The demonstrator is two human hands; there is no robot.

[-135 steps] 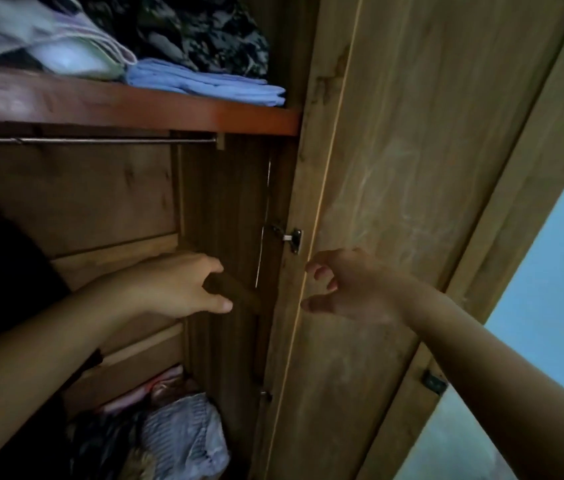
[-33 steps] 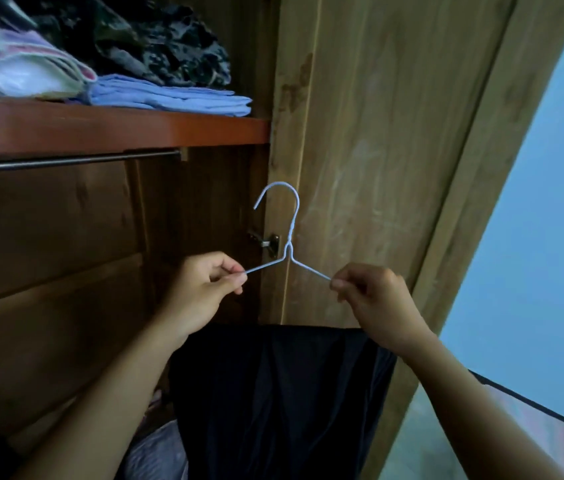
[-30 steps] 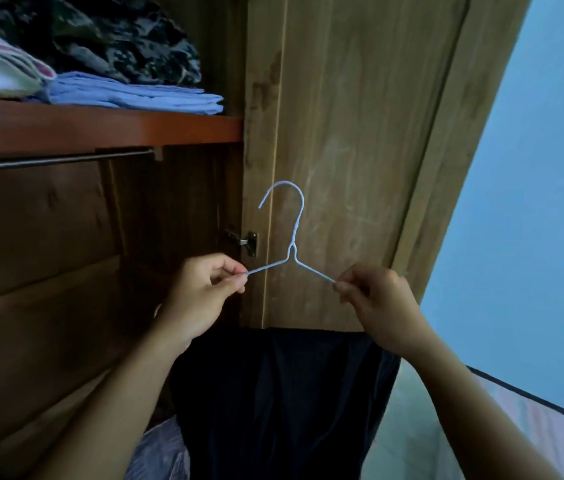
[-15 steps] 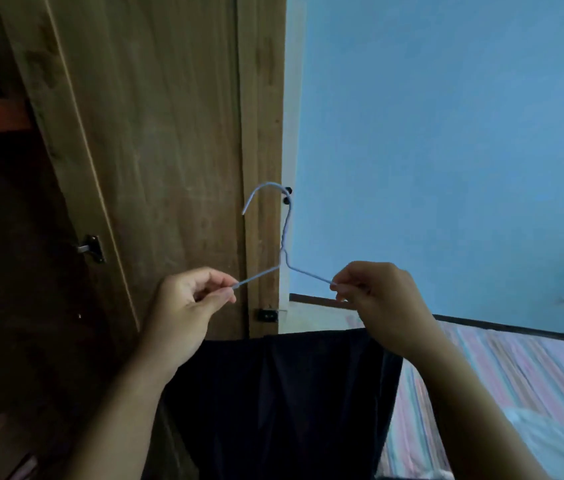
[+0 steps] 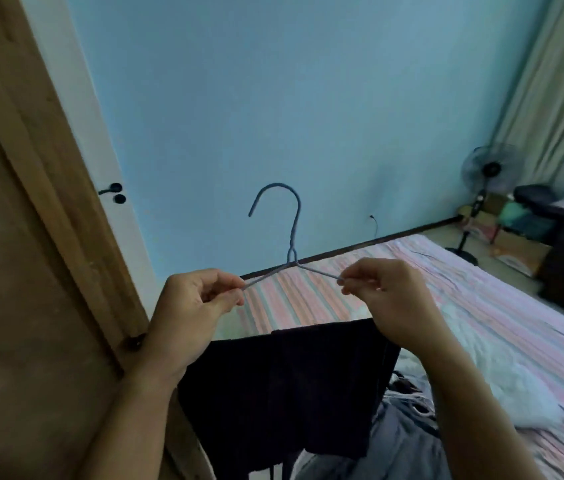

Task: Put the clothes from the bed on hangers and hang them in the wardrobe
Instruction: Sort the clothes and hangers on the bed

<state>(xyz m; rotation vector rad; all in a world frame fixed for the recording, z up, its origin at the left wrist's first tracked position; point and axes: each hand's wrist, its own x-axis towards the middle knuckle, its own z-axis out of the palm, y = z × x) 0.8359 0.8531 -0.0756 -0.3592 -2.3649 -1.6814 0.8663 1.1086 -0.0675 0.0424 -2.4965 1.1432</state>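
Blue-grey wire forms the hanger [image 5: 292,237], held upright at the centre of the view with its hook curling toward 10 o'clock against the pale blue wall [image 5: 273,98]. The left hand [image 5: 194,303] pinches the end of the left shoulder wire between thumb and curled fingers [image 5: 228,280]; the right hand [image 5: 389,299] pinches the right shoulder wire the same way. A dark garment [image 5: 284,386] hangs from the hanger's lower bar, just under both hands, draping down toward 6 o'clock. At 9 o'clock stands the wooden wardrobe door [image 5: 24,271], with a small dark hook [image 5: 114,190] on the white strip beside it. The bed [image 5: 481,306], covered in a pink striped sheet, stretches from the centre toward 4 o'clock, with a white cloth [image 5: 502,382] lying on it and grey fabric [image 5: 401,445] bunched near 5 o'clock. A standing fan [image 5: 488,168] sits at 2 o'clock beside pale curtains [image 5: 557,81].
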